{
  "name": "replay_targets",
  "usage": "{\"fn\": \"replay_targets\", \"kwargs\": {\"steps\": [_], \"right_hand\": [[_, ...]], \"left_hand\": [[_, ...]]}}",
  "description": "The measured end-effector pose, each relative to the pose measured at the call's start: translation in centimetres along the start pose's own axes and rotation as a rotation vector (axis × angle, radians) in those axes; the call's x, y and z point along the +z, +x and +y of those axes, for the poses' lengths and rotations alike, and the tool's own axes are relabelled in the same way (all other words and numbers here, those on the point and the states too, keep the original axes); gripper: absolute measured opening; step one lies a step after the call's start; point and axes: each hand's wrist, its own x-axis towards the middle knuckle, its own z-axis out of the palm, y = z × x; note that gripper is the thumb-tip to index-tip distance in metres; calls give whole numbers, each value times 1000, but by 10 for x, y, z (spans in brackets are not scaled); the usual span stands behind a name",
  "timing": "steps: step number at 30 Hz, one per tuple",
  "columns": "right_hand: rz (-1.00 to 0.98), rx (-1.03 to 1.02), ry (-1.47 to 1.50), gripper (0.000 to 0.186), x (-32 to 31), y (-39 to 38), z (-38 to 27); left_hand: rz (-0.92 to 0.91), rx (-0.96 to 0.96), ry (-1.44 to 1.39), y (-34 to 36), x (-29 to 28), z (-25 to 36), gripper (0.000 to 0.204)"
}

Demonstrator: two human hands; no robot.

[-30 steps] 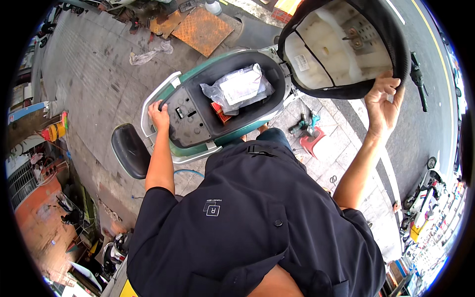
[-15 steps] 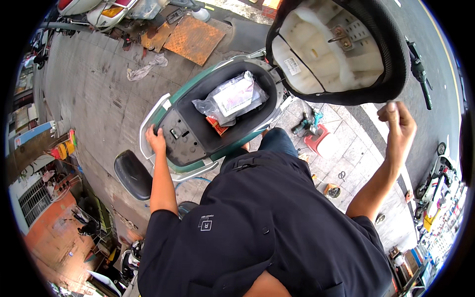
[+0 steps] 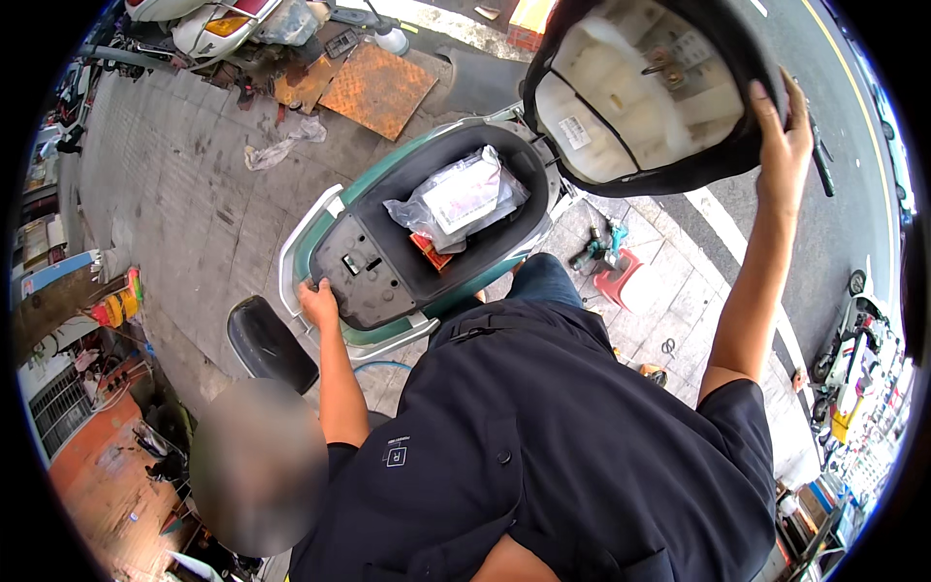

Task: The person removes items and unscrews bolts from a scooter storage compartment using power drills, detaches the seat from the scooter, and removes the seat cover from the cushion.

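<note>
The green scooter (image 3: 344,228) stands before me with its underseat bin open, holding plastic-wrapped white papers (image 3: 461,199) and a small red packet (image 3: 427,250). My left hand (image 3: 320,306) grips the rim at the rear of the scooter, beside the loose black padded piece (image 3: 270,339). The seat (image 3: 630,107) is tipped up at the upper right, showing its pale underside and a metal latch. My right hand (image 3: 781,131) is closed around the seat's black outer edge, fingertips partly behind it.
Power tools (image 3: 596,247) and a red stool (image 3: 616,281) are on the pavement. A rusty plate (image 3: 373,92) lies beyond the scooter. A blurred head of another person (image 3: 257,466) is at lower left. A roadway (image 3: 824,223) and parked motorbike (image 3: 844,369) are at right.
My right hand left the seat edge half a second ago and now grips it again, higher up. My left hand sits slightly lower in view. The other person's head has appeared at lower left.
</note>
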Motion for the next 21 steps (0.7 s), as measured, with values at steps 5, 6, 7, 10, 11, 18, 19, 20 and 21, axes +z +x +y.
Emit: {"fn": "replay_targets", "kwargs": {"steps": [5, 6, 7, 10, 11, 18, 19, 20, 21], "right_hand": [[-62, -190, 38, 55, 33, -59, -72], [-39, -236, 13, 56, 37, -71, -81], [-16, -281, -12, 56, 37, -79, -86], [4, -282, 5, 57, 40, -91, -90], [-2, -249, 21, 57, 42, -98, -95], [27, -245, -108, 58, 57, -100, -69], [11, -108, -39, 56, 53, -92, -69], [70, -140, -16, 56, 49, -85, -57], [119, -169, -3, 56, 44, -79, -40]], "left_hand": [[125, -35, -326, 11, 3, -25, 36], [112, -23, -327, 7, 3, -20, 36], [95, -52, -441, 4, 4, -13, 34], [84, -53, -596, 3, 3, -13, 31], [92, -26, -645, 4, 4, -15, 30], [92, -74, -683, 4, 21, -19, 30], [109, -73, -700, 8, 19, -17, 30], [135, -42, -596, 10, 16, -18, 31], [147, -22, -485, 7, 18, -18, 33]]}}
